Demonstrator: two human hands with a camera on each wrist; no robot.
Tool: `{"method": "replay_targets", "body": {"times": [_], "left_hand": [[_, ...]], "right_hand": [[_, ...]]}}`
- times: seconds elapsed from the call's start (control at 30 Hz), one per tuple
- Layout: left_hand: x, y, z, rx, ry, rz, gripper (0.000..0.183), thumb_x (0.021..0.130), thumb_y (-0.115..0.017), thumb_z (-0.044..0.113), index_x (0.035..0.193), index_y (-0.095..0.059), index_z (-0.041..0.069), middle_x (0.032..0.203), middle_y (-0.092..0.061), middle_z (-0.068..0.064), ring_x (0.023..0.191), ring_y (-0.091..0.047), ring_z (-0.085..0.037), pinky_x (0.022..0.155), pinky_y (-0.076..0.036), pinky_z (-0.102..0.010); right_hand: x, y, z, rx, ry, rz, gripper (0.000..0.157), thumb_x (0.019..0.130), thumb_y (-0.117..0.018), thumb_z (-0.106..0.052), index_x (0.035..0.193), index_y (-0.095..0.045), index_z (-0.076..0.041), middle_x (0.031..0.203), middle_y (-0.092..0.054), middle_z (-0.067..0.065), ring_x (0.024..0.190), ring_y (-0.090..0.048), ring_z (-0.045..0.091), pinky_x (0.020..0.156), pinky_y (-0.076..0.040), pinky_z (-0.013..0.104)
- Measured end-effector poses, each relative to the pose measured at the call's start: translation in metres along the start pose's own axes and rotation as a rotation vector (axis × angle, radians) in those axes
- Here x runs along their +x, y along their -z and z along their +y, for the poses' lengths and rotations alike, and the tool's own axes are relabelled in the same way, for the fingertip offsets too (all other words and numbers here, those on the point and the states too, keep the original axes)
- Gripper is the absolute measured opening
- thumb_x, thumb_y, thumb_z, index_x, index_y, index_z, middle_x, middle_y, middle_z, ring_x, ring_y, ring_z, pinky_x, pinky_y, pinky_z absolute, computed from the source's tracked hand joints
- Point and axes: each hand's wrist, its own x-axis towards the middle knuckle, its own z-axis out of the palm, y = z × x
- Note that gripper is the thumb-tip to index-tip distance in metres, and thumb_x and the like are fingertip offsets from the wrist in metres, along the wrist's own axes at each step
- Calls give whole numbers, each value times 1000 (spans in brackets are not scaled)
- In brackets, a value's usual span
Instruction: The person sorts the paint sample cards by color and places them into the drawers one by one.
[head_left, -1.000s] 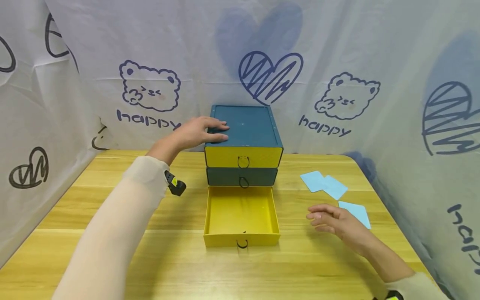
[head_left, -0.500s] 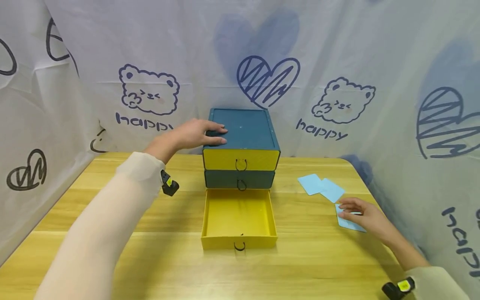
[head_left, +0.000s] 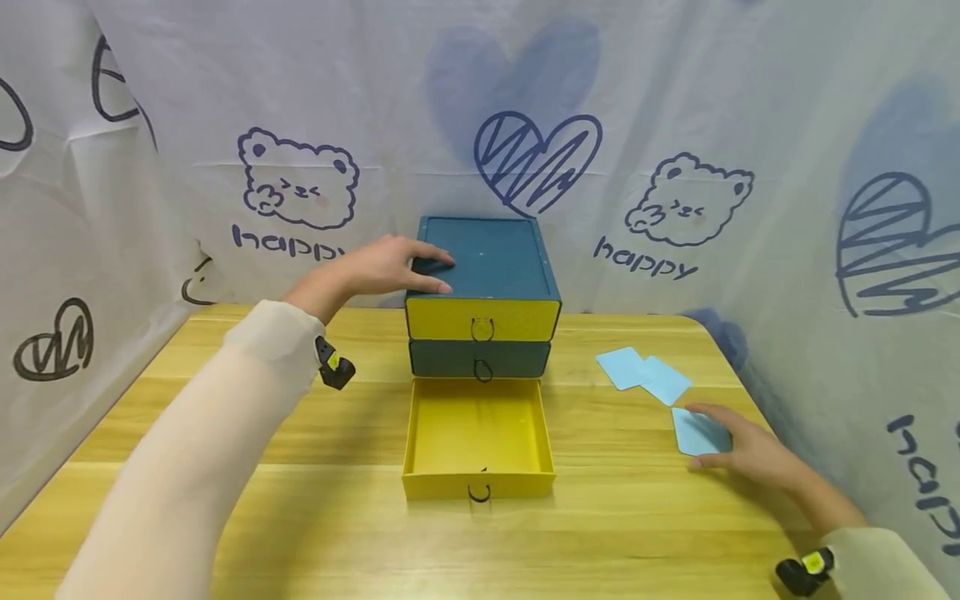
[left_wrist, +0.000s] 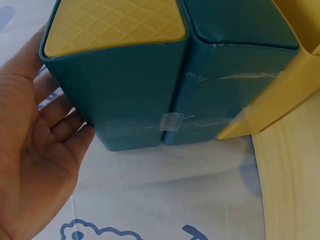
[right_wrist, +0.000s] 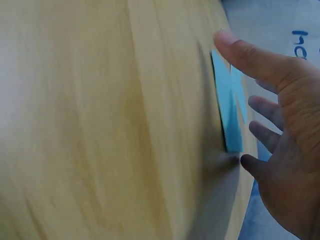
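My left hand [head_left: 378, 267] rests on the blue top of a small drawer cabinet [head_left: 491, 254], its fingers extended over the left edge. In the left wrist view, the fingers lie along the cabinet's top side, with nothing held in the palm. At the right of the table, my right hand [head_left: 757, 454] reaches over a light blue square card [head_left: 696, 432], thumb at the near edge and index finger at the far one. The right wrist view shows this hand [right_wrist: 295, 110] with thumb and fingers spread apart, close beside the card [right_wrist: 226, 102].
Two more light blue cards, one [head_left: 622, 367] overlapping another [head_left: 666, 381], lie farther back on the wooden table [head_left: 600, 533]. The cabinet's bottom yellow drawer [head_left: 480, 486] is pulled out; its upper yellow drawer [head_left: 442, 319] and blue drawer [head_left: 442, 357] are closed. White printed cloth [head_left: 390, 100] hangs behind.
My right hand has moved right onto the nearest card, and its thumb and fingers have spread around it. The left hand stays on the cabinet, with its thumb slightly lower.
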Motion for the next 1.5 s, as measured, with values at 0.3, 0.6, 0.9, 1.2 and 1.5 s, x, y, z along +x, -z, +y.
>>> {"method": "replay_targets", "body": {"times": [0.3,0.6,0.9,1.2,1.5], "left_hand": [[4,-2,-1,-6,7,7,69,86,-64,60,144,-51,26,154,-38,-5,141,-31,-30,111,-31,-52],[2,-7,-6,-34,23,35,68,86,-65,61,143,-52,27,153,-38,-4,140,-33,-30,109,-33,-53],[2,-8,-9,-49,26,47,66,86,-65,59,143,-53,28,154,-38,-2,141,-33,-30,110,-32,-53],[-1,-7,-7,-67,24,49,64,87,-66,57,143,-53,27,154,-37,-2,141,-31,-30,110,-31,-53],[1,-8,-8,-65,21,48,64,88,-65,56,143,-52,27,155,-36,-2,141,-31,-29,111,-32,-52]], "right_hand": [[-6,-5,12,-3,-36,-23,89,78,-79,-49,148,-41,-9,146,-39,29,130,-35,54,96,-33,67],[-1,-7,13,2,4,-5,82,79,-80,-44,143,-48,-4,142,-44,29,128,-41,48,93,-40,58],[3,-8,12,-9,15,27,74,85,-76,-41,140,-50,-1,140,-47,28,128,-40,50,97,-37,63],[9,-7,5,-22,61,57,74,81,-81,-34,136,-52,6,134,-52,29,123,-45,49,95,-39,60],[13,-7,5,-82,95,60,75,78,-84,-33,133,-53,8,128,-56,28,117,-51,46,89,-45,52]]}}
